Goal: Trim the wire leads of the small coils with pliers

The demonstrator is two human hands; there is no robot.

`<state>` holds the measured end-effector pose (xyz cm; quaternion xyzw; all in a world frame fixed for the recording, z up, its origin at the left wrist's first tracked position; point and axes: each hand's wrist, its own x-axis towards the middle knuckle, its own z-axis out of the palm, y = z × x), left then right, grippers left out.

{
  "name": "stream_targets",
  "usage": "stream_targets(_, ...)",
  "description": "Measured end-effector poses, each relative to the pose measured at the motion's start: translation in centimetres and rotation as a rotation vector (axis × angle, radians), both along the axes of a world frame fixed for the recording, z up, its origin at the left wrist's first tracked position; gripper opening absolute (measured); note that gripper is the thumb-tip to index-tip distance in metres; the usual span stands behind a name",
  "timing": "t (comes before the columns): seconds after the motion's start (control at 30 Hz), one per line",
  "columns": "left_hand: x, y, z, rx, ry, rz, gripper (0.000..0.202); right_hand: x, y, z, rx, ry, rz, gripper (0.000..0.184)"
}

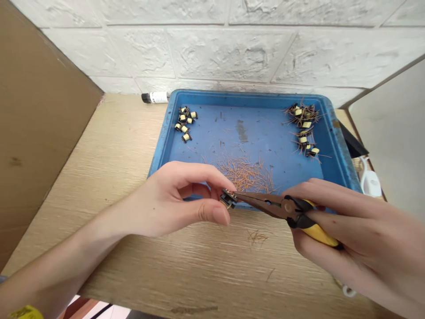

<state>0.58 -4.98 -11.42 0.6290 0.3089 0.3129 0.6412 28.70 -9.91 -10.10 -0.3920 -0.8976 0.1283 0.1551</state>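
Observation:
Between the thumb and fingers of my left hand [186,197] is a small black transformer [228,198] with copper wire ends at its pins. My right hand [352,235] is wrapped round the yellow and black handles of long-nose pliers [288,208]. The plier tips reach the transformer's wire side; whether they grip a wire is too small to tell. Behind my hands, a blue tray [245,96] holds a heap of copper wire bits [247,175]. Transformers with short pins [183,117] lie at its left, and others with long loose wires [303,124] lie at its right.
More wire clippings [257,238] lie on the wooden table [186,266] in front of the tray. A white bottle with a black cap [155,97] lies behind it by the brick wall. Cardboard [40,110] stands at the left, and a white plastic object [370,182] is at the right.

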Motion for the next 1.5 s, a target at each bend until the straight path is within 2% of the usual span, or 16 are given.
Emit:
stream_targets(0.1, -0.1, 0.0, 0.1, -0.008, 0.018, -0.004, 0.014, -0.4, 0.2, 0.3, 0.031, -0.02, 0.0, 0.044)
stream_targets(0.27, 0.0, 0.0, 0.2, -0.046, 0.005, 0.01, 0.006, -1.2, 0.8, 0.9, 0.103, -0.075, 0.036, 0.047)
stream_targets(0.43, 0.4, -0.4, 0.1, -0.055, -0.058, 0.073, 0.012, -1.5, 0.3, 0.3, 0.188, -0.092, 0.002, 0.05)
stream_targets(0.57, -0.2, -0.1, 0.3, -0.135, -0.167, 0.069, 0.019, -1.1, -0.5, -0.1, 0.25, -0.081, -0.032, 0.05)
stream_targets(0.63, -1.0, 0.6, 0.6, -0.154, -0.308, 0.111, 0.015, -0.6, -0.7, -0.3, 0.243, -0.103, -0.031, 0.048)
stream_targets(0.67, -1.5, 1.1, 0.8, -0.164, -0.363, 0.228, 0.018, -0.2, -0.7, -0.3, 0.248, -0.115, -0.035, 0.047)
stream_targets(0.73, -2.2, 1.8, 0.9, -0.052, -0.442, 0.457, 0.02, 0.4, -0.6, -0.4, 0.303, -0.122, -0.069, 0.049)
stream_targets(0.77, -2.3, 1.9, 0.8, -0.015, -0.405, 0.481, 0.019, 0.6, -0.5, -0.5, 0.322, -0.121, -0.09, 0.049)
stream_targets(0.8, -2.2, 1.9, 0.6, -0.015, -0.35, 0.477, 0.017, 0.8, -0.4, -0.5, 0.322, -0.112, -0.087, 0.049)
stream_targets(0.87, -1.5, 1.5, -0.1, 0.037, -0.278, 0.383, 0.011, 0.9, -0.2, -0.6, 0.323, -0.106, -0.099, 0.048)
stream_targets(0.93, -0.7, 0.8, -0.6, 0.024, -0.223, 0.303, 0.015, 0.7, -0.1, -0.6, 0.34, -0.109, -0.095, 0.05)
stream_targets(1.07, 0.5, 0.1, -0.7, -0.011, -0.167, 0.299, 0.007, 0.2, 0.3, -0.4, 0.356, -0.161, -0.04, 0.053)
stream_targets(1.23, 0.6, 0.0, -0.2, 0.071, -0.083, 0.271, 0.02, 0.1, 0.8, -0.2, 0.407, -0.15, -0.055, 0.055)
stream_targets(1.5, 0.5, -0.2, -0.6, 0.109, -0.078, 0.259, 0.028, 0.8, 0.7, -0.5, 0.411, -0.182, -0.037, 0.051)
